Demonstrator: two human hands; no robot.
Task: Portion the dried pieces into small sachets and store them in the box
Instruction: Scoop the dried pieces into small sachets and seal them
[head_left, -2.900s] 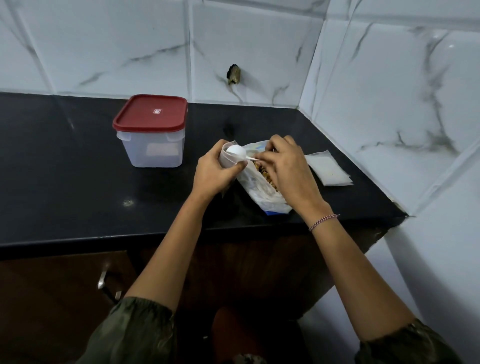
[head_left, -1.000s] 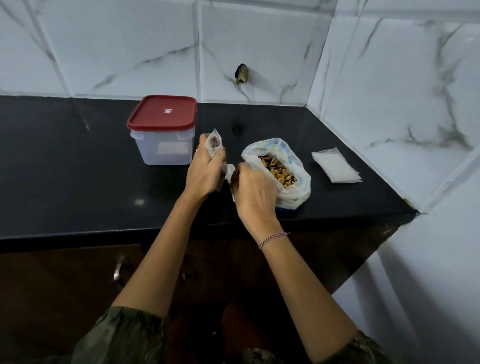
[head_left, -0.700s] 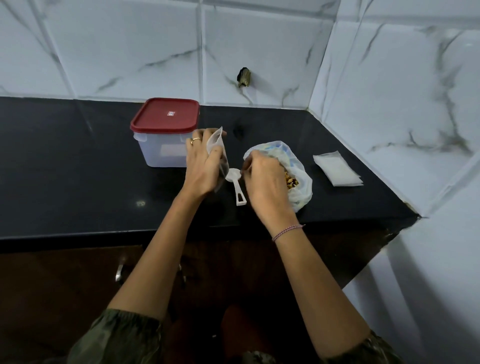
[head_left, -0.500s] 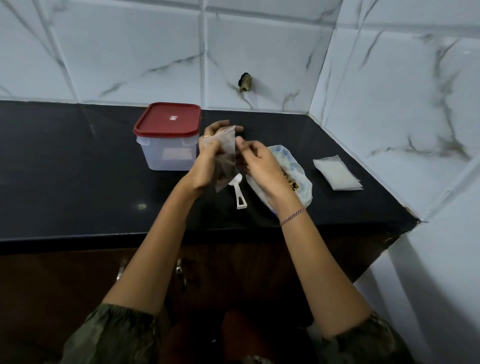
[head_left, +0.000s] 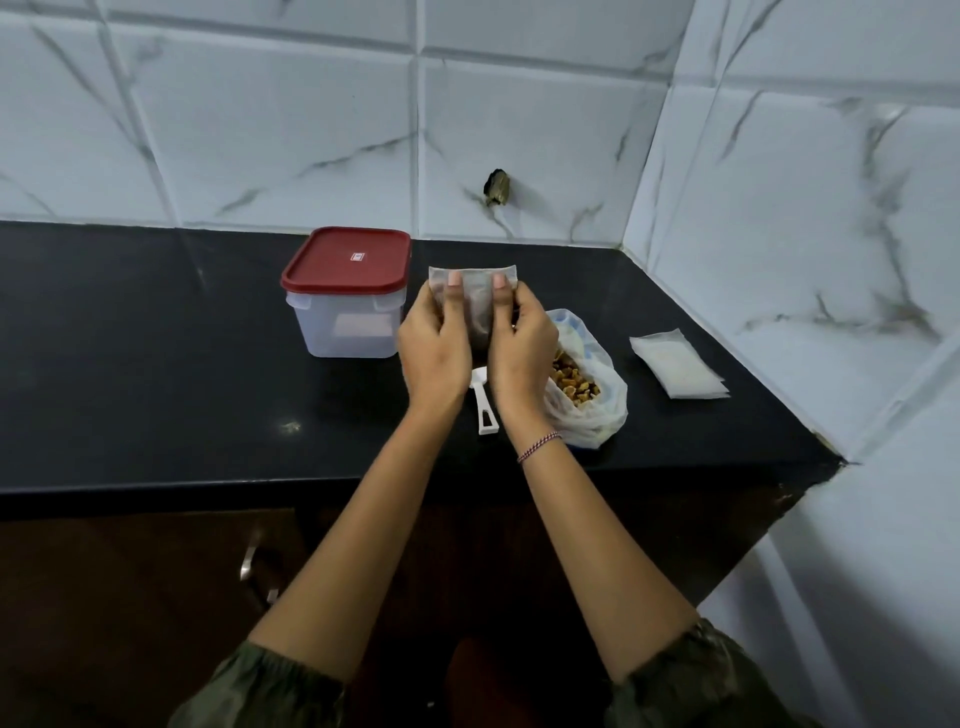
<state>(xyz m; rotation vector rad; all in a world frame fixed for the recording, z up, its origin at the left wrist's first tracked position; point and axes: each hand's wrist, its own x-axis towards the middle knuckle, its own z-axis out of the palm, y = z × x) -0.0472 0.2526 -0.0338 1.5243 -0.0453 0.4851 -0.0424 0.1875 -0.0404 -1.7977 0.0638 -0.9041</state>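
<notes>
Sachet (head_left: 474, 296) over black counter (head_left: 156, 364) (tiled walls (head_left: 260, 130))

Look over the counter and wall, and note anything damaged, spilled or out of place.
One white wall tile has a dark, ragged hole, which looks like damage. No spill shows: the dried pieces sit inside their open bag on the counter, and the red lid lies square on the box.

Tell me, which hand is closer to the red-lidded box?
Left. The left hand pinches the sachet just beside the box; the right hand pinches the sachet's other edge, farther off, next to the open bag.
</notes>
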